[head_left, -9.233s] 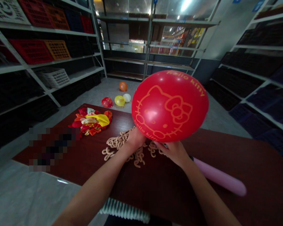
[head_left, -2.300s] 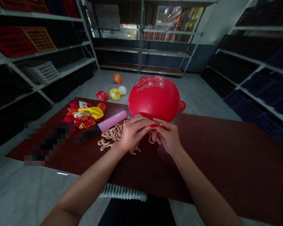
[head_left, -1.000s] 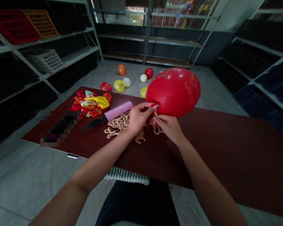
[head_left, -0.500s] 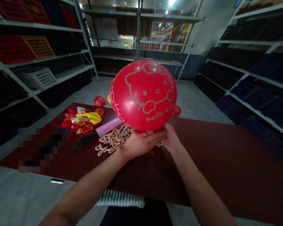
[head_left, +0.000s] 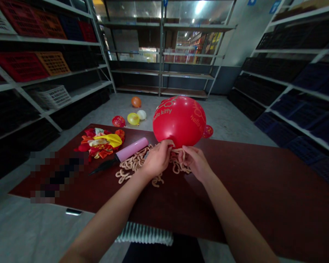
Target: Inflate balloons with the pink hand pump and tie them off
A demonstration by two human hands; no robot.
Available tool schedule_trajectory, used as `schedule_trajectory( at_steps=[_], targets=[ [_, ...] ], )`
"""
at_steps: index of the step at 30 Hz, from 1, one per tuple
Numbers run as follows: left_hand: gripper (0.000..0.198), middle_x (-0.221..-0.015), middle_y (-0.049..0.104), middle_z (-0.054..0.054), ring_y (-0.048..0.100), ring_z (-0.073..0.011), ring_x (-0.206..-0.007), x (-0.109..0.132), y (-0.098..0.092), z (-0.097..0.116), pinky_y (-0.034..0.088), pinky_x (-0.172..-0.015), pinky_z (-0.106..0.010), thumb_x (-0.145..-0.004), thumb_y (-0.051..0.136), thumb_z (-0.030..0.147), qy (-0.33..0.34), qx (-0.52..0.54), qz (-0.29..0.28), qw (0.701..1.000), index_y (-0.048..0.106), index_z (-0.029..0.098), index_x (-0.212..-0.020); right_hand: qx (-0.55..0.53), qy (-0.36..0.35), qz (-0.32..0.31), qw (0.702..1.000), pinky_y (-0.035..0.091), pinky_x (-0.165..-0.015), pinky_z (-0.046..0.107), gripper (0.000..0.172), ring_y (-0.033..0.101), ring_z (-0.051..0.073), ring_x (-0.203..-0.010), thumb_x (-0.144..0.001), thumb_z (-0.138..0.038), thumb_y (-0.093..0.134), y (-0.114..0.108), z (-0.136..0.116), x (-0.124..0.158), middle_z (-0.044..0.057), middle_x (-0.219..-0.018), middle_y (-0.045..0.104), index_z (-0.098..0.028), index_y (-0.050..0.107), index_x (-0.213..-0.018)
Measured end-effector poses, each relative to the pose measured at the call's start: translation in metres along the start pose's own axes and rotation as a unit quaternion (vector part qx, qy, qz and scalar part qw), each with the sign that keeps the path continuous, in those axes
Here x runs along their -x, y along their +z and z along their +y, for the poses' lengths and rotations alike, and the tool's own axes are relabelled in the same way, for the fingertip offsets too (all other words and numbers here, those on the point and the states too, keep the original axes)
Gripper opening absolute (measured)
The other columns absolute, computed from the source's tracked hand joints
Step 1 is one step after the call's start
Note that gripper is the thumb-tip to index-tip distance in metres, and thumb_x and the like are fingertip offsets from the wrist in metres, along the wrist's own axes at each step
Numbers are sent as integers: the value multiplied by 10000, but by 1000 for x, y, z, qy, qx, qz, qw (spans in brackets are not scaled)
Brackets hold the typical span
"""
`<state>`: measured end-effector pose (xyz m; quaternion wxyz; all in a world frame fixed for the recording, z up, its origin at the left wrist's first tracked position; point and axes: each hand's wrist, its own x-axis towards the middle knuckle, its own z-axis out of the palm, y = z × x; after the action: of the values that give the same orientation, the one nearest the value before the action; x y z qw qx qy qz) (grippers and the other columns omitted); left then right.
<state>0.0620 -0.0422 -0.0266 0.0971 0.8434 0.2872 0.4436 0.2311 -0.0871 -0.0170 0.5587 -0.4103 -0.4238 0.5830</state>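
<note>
The left hand (head_left: 157, 160) pinches tight on the neck of the red balloon (head_left: 179, 120), which bulges just above its fingers, while the right hand (head_left: 195, 165) curls closed beside it, its hold unclear; a slackened pinch could leak air.

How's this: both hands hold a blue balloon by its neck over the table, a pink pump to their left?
No: the head view shows the balloon is red, not blue. The left hand and right hand hold it by its neck over the table, the pink pump to their left.
</note>
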Motion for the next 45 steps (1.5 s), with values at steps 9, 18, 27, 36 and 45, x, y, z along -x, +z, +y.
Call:
schedule_trajectory(
  at_steps=[9, 18, 27, 36, 45],
  targets=[
    [95, -944, 622, -66, 608, -184, -884, -5, -6, 4, 482, -814, -306, -1014, 484, 259, 13, 121, -42, 992, 543, 185, -1002, 51, -34, -20, 998, 399, -467, 218, 357, 526, 78, -471, -797, -495, 726, -7, -3, 0, 27, -625, 677, -165, 719, -659],
    [133, -851, 557, -6, 553, -129, -743, -2, 5, -3, 440, -711, -261, -1024, 451, 323, -159, 266, 27, 950, 462, 192, -1008, 177, -48, -17, 983, 499, -550, 265, 275, 644, 137, -542, -754, -427, 755, -14, 4, -7, 9, -720, 738, -214, 700, -919],
    [217, -765, 525, 19, 506, -117, -660, -5, 12, -8, 429, -645, -238, -977, 549, 400, -181, 413, 41, 892, 493, 191, -977, 275, -49, -63, 958, 455, -559, 241, 202, 604, 116, -547, -832, -395, 667, -14, 0, -4, -15, -637, 675, -201, 724, -819],
    [214, -846, 639, -49, 618, -155, -771, -4, 0, 0, 489, -744, -288, -896, 689, 364, -144, 448, -95, 877, 650, 153, -901, -38, 18, -20, 999, 435, -519, 218, 348, 521, 71, -530, -672, -425, 844, -13, 9, -8, -32, -607, 619, -200, 779, -929],
    [302, -610, 404, 46, 384, -94, -544, -9, 0, 2, 306, -512, -221, -849, 715, 459, -177, 382, -21, 907, 677, 159, -861, 92, -17, -52, 994, 398, -448, 211, 274, 530, 77, -467, -712, -441, 796, 0, 6, -1, -17, -618, 660, -186, 726, -780]
  ],
)
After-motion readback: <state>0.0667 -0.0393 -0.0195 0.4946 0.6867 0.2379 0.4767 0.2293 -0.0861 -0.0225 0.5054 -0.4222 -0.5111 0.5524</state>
